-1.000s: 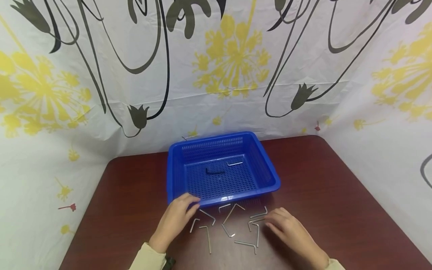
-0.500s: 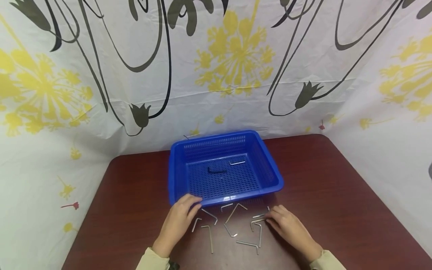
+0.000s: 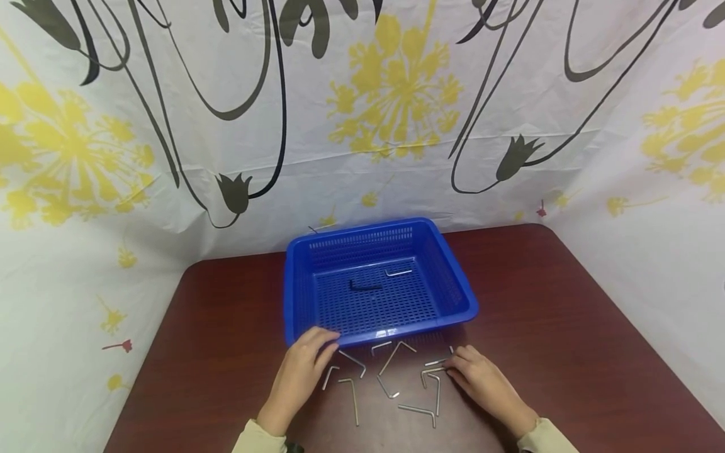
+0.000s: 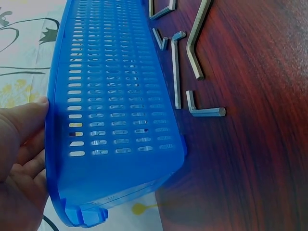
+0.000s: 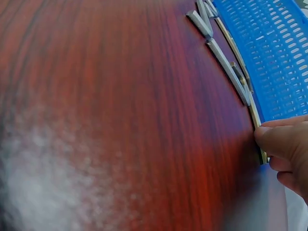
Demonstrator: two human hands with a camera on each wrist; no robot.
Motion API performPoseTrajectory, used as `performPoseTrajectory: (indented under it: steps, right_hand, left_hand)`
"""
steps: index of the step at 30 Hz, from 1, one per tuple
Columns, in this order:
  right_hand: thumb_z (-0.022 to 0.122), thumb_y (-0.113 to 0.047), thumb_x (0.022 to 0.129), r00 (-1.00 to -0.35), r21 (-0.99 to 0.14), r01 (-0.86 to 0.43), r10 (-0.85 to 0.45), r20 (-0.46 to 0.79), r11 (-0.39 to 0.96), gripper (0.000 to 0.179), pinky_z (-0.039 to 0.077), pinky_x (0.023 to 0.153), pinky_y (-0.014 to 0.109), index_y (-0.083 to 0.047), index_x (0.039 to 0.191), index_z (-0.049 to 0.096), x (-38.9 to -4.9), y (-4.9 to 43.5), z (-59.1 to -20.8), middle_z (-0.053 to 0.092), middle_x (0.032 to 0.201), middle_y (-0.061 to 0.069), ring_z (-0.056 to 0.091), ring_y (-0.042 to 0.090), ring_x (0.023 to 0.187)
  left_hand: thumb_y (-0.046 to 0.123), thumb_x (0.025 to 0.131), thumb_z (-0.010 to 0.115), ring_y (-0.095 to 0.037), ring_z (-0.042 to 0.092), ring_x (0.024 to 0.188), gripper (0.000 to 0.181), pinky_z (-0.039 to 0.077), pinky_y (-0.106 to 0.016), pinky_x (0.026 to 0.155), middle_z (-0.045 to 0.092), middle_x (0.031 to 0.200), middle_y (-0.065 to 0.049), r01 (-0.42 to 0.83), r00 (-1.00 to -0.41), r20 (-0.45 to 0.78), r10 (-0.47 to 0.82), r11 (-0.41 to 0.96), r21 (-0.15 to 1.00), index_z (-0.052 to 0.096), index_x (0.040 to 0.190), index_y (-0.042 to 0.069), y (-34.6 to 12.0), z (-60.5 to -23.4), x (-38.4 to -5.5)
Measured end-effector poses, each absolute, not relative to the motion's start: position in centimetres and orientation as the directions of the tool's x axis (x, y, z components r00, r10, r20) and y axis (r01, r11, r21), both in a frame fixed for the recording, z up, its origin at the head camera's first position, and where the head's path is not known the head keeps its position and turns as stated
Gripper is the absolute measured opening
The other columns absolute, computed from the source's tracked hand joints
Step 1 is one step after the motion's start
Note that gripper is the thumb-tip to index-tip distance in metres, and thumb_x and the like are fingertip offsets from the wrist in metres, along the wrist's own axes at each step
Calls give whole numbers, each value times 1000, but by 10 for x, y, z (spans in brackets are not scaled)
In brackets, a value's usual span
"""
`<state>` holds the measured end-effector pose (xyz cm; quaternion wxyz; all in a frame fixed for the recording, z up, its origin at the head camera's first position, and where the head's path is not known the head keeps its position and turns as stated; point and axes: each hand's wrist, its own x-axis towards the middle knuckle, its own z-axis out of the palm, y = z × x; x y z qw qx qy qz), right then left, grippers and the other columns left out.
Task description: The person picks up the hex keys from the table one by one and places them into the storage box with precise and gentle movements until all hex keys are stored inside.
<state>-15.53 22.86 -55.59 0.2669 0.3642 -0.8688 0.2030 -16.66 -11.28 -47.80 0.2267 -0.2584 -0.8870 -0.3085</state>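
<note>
My left hand (image 3: 300, 374) holds the near left rim of a blue plastic basket (image 4: 115, 175), thumb on the rim and fingers behind it. My right hand (image 3: 484, 384) pinches the end of a brass-toned hex key (image 5: 255, 114) between thumb and fingers, close over the table in front of the basket. Beside it, a silver hex key (image 3: 438, 396) lies with its bend under or against the held one. Another silver hex key (image 3: 435, 362) is partly hidden behind the right fingertips.
Several more L-shaped hex keys lie scattered between the hands, among them a long brass-toned one (image 3: 354, 402) and a silver one (image 3: 416, 410). Inside the basket rest a black hex key (image 3: 365, 287) and a silver hex key (image 3: 399, 273). A patterned cloth (image 3: 351, 126) hangs behind the dark red table (image 3: 527, 283).
My right hand has moved slightly in toward the hex keys, and its fingers now cover part of them. My left hand stays on the basket rim. The head view has shifted a little.
</note>
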Motion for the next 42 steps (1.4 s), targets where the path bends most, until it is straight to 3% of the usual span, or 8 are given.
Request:
performPoseTrajectory:
  steps: [5,10,12,16,19,26,33,42]
  right_hand:
    - [63,-9,76,-586,-154,-740,-516,624,655,2,42,61,22,-9,78,63,-156,228,-558,51,77,-6,48,10,70]
    - [62,-7,73,-614,-166,-716,-499,612,678,6,40,60,21,-11,77,61,-156,227,-560,49,75,-9,46,9,68]
    - [58,-10,77,-621,-167,-707,-490,612,687,2,40,59,20,-11,77,60,-156,227,-561,48,75,-9,45,9,67]
    - [42,-23,95,-621,-164,-696,-472,626,699,27,39,59,20,-9,79,58,-155,226,-564,48,75,-8,45,9,67]
    - [31,-29,100,-630,-168,-686,-462,624,708,39,38,59,20,-8,80,57,-154,226,-563,48,75,-7,44,9,68]
    - [48,-15,84,-672,-178,-644,-439,596,744,11,38,59,21,-9,80,56,-153,227,-556,47,76,-8,43,9,69]
    - [36,-27,97,-670,-188,-635,-413,617,749,31,39,61,21,-10,81,57,-151,228,-540,49,78,-8,44,9,70]
    - [45,-4,82,-667,-163,-639,-437,603,751,14,36,65,21,-8,84,58,-148,232,-511,51,81,-6,45,11,74]
  left_hand:
    - [5,78,70,-14,60,84,15,50,-28,73,62,88,1,619,-734,602,313,673,404,68,93,7,-113,-479,-166]
    - [4,76,72,-14,60,85,17,51,-29,74,62,89,1,600,-757,579,301,671,436,68,93,6,-112,-478,-164]
    - [5,77,72,-14,60,86,17,51,-29,75,63,89,1,592,-766,569,298,673,444,69,93,7,-111,-478,-164]
    - [4,78,71,-14,60,87,16,50,-29,76,63,90,1,586,-771,562,298,678,443,68,93,6,-110,-479,-163]
    - [4,78,70,-14,60,87,16,50,-29,76,62,90,2,588,-770,564,299,677,443,68,94,6,-110,-479,-163]
    - [5,79,70,-13,60,87,15,50,-27,76,63,89,3,591,-768,570,290,663,459,69,94,7,-111,-479,-163]
    - [4,79,70,-13,60,87,15,50,-27,76,63,89,3,594,-765,578,286,661,459,69,94,7,-111,-480,-163]
    - [4,78,71,-12,60,88,17,50,-26,77,63,89,3,589,-764,581,282,672,448,69,94,10,-110,-479,-162]
